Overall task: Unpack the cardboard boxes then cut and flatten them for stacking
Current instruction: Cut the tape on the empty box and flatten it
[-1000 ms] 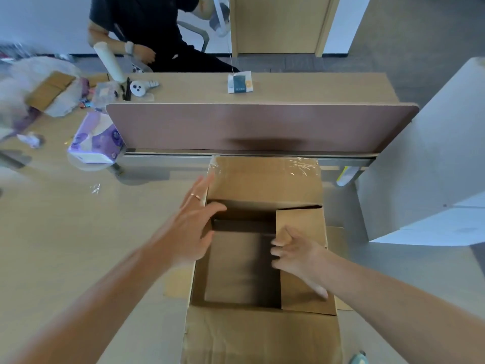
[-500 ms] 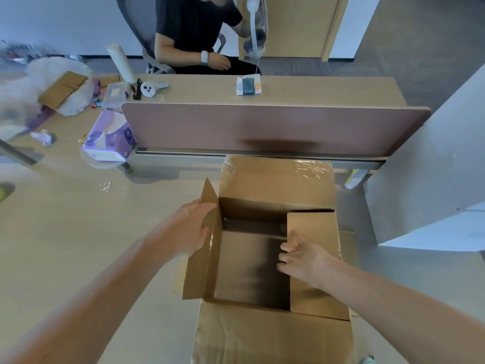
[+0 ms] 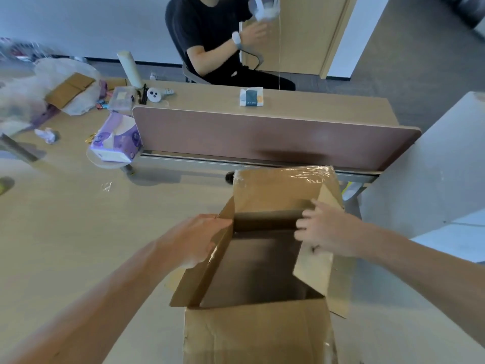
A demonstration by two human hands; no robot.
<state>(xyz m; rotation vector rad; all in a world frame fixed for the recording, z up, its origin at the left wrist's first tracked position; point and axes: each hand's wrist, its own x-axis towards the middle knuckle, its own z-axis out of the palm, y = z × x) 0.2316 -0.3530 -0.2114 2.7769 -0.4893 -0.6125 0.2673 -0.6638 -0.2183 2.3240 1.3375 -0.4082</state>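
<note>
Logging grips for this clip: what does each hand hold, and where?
The left hand grips the left flap of the cardboard box near its far end; the right hand grips the right flap by its inner edge.

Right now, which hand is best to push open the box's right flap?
Right, probably. The right hand holds the right flap, which stands half raised. The left hand holds the left flap, on the other side of the box.

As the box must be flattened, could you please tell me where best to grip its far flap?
Pinch the far flap at its free top edge, coming from the near side over the open box; the divider stands close behind it.
</note>
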